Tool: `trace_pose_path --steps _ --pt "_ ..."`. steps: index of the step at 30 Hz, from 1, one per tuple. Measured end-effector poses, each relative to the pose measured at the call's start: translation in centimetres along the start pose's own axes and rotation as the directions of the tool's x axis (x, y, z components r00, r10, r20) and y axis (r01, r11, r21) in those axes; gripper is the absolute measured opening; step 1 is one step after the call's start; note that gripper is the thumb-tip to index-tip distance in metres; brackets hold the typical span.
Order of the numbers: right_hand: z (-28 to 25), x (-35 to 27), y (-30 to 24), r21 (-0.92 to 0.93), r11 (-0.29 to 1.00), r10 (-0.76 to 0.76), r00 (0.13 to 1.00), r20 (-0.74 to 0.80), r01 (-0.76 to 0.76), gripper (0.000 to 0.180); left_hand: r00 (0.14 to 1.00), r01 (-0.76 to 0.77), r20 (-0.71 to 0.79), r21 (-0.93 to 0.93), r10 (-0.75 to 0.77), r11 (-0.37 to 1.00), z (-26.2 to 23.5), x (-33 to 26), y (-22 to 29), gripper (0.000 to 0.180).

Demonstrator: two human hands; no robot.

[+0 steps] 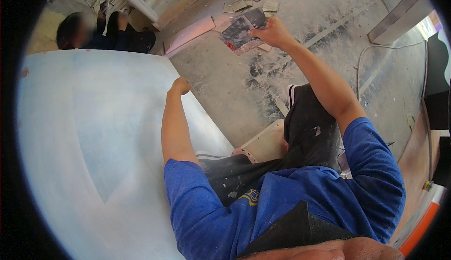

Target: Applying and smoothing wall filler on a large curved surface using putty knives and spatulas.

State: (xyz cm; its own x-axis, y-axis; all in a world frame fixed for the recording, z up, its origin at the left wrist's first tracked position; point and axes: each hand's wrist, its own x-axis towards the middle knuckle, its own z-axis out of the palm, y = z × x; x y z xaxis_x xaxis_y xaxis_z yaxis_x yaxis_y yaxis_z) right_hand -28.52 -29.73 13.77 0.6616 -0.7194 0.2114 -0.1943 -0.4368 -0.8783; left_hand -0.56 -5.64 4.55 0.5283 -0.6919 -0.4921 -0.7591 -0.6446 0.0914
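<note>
My right hand [275, 33] reaches forward over the floor, its fingers closed on the edge of a worn dark grey sheet [237, 31] that looks like sandpaper. A small red patch shows at the sheet's lower left corner. My left hand [180, 86] is closed, knuckles up, at the right edge of a large pale blue-white panel [112, 133]. Its fingertips are hidden, so whether it grips the edge or something small is unclear. The panel's surface is smooth, with cloudy white patches and a chipped spot near its far left corner.
Broken flat pieces [242, 5] lie on the dusty concrete floor [225, 91] beyond a pinkish board [190, 35]. A person in dark clothes [127, 39] sits past the panel. A small pale stool [263, 142] is near my legs. A cable [359, 67] runs by a post [399, 15].
</note>
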Motion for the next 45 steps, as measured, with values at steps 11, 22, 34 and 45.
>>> trace_pose_path --steps 11,22,34,45 --pt "-0.2 -0.2 -0.6 0.009 1.0 0.019 1.0 0.016 -0.019 0.03 0.992 -0.092 0.106 0.281 0.064 0.955 -0.7 -0.3 0.7 0.023" --pt "0.0 -0.1 -0.7 0.028 1.0 0.007 1.0 0.013 -0.008 0.029 0.988 -0.126 0.123 0.32 0.091 0.939 -0.9 -0.3 0.7 0.023" --pt "-0.3 -0.3 -0.9 0.021 0.999 0.025 1.0 0.016 -0.026 0.029 0.999 -0.028 0.04 0.162 0.022 0.986 -0.7 -0.4 0.7 0.024" --pt "-0.7 -1.0 -2.8 -0.009 0.999 0.043 0.999 0.017 -0.043 0.029 0.998 -0.061 0.035 0.183 0.055 0.981 -1.0 -0.8 0.4 0.026"
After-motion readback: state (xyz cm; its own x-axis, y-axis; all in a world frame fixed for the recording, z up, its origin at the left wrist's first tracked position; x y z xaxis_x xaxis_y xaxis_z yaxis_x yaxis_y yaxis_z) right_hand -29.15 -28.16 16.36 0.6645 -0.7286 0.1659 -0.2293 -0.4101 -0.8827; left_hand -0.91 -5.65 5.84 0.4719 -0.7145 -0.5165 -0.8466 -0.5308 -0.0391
